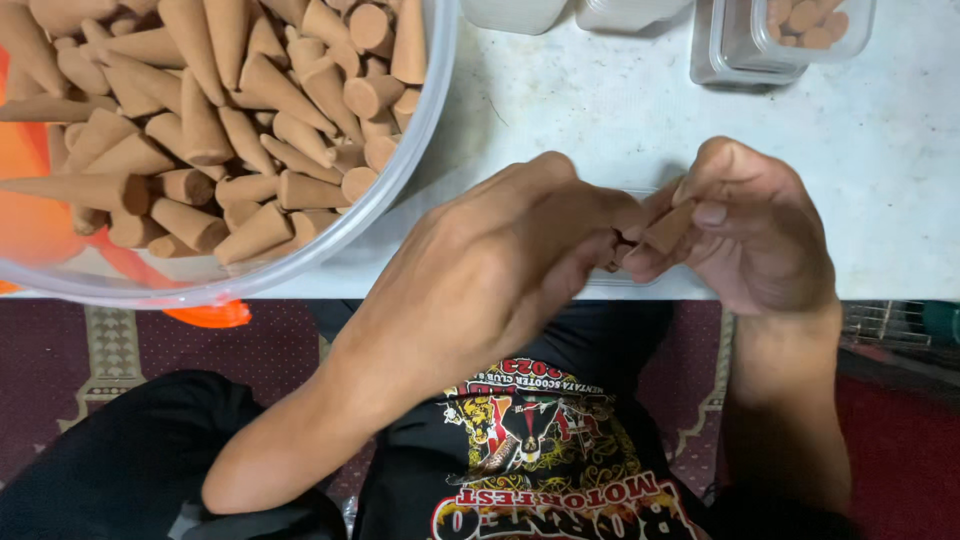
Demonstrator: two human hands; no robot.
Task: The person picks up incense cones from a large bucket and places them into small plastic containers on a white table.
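1. Far left there's a big clear plastic bowl (420,130) heaped with tan-brown cone-shaped incense pieces (230,120), sitting on the white, scuffed tabletop (580,120) with something orange under it that I can't make out.
2. The left hand (490,270) comes in over the tabletop's edge, fingers curled shut toward the right hand, apparently pinching a cone, but its back hides the grip.
3. The right hand (750,230) is closed on one small tan cone (668,228), thumb on top, touching the left.
4. Looks like the sorting or packing step; I'd guess the next move calls for a steady pinch so the cone doesn't snap.
5. Top right, clear plastic boxes (790,40) holding a few cones are cut off by the frame. A clear container seems to sit under the hands, mostly hidden.
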